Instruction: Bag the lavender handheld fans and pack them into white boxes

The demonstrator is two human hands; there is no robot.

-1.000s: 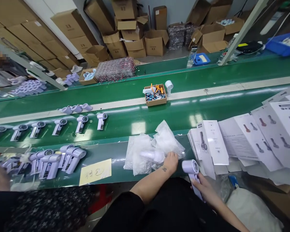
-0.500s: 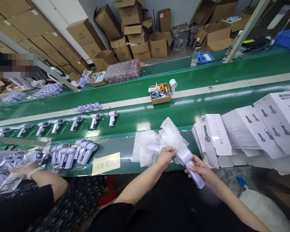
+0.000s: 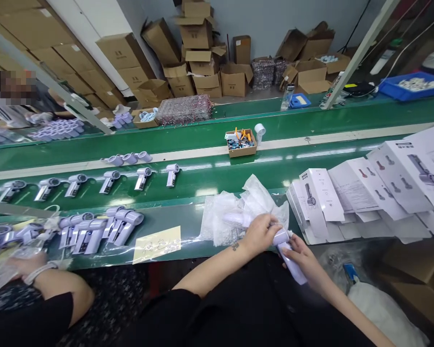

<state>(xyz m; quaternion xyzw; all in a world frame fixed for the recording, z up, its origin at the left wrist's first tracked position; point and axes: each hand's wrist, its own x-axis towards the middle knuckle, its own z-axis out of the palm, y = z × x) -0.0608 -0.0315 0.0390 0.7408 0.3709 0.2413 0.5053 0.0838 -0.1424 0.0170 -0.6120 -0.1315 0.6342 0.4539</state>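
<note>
A lavender handheld fan (image 3: 292,268) is tilted in front of my body, its round head up and to the left. My right hand (image 3: 301,254) is wrapped around its handle. Over the fan's head my left hand (image 3: 261,233) is closed, fingers on the rim and partly hiding it. Just beyond my left hand, clear bubble bags (image 3: 220,226) lie in a pile on the bench, with another lavender piece (image 3: 237,219) among them.
Printed white boxes (image 3: 320,195) stand at right. A small carton of parts (image 3: 241,150) sits beyond the bags, beside another fan (image 3: 259,131). At left are a handwritten yellow note (image 3: 157,244), piled fans (image 3: 90,236) and a co-worker's hand (image 3: 27,265). Fans line the green belt (image 3: 206,176).
My left hand has moved right and closed over the fan's head, which it was only touching at the edge. The row of fans on the belt has shifted slightly, and the view has turned a little.
</note>
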